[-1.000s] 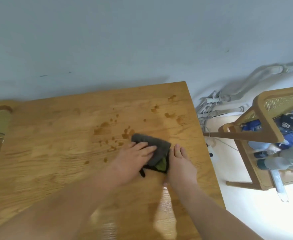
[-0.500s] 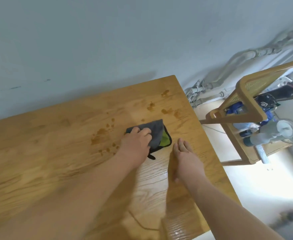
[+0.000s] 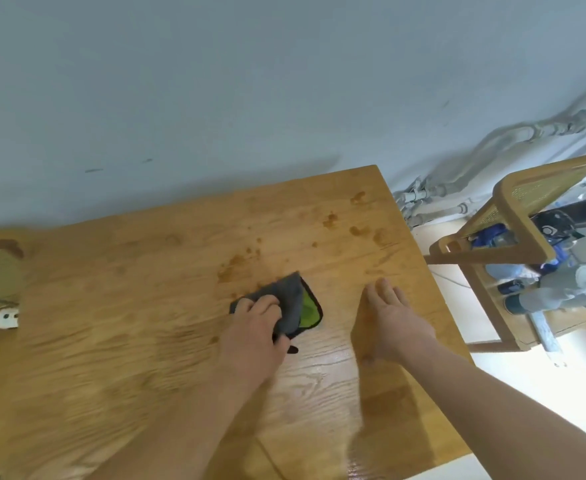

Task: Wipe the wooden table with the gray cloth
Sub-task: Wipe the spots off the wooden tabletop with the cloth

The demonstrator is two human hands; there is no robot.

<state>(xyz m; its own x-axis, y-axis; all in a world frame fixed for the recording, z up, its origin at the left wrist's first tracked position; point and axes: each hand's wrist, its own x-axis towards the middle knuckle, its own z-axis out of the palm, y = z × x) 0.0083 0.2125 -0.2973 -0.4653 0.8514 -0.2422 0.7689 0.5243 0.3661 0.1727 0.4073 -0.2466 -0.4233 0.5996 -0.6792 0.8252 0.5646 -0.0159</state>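
Several brown stains (image 3: 239, 263) lay just beyond the gray cloth (image 3: 286, 301), gripped by left hand (image 3: 253, 336) fingers; right hand (image 3: 393, 320) rested flat, empty.

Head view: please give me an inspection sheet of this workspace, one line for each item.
Surface: wooden table, brown stains beyond the cloth and toward the far right corner; near part glossy.
Job's things: gray cloth, folded, green inner side showing, lying flat on the table.
Clutter: small white object at the left edge; too blurred to identify.
Hands: left hand pressing on the cloth; right hand flat on the table, apart from the cloth.
Cables: thin cable on the floor beside the table.
Surroundings: pale wall, pipes along it, wooden rack with items on the right.
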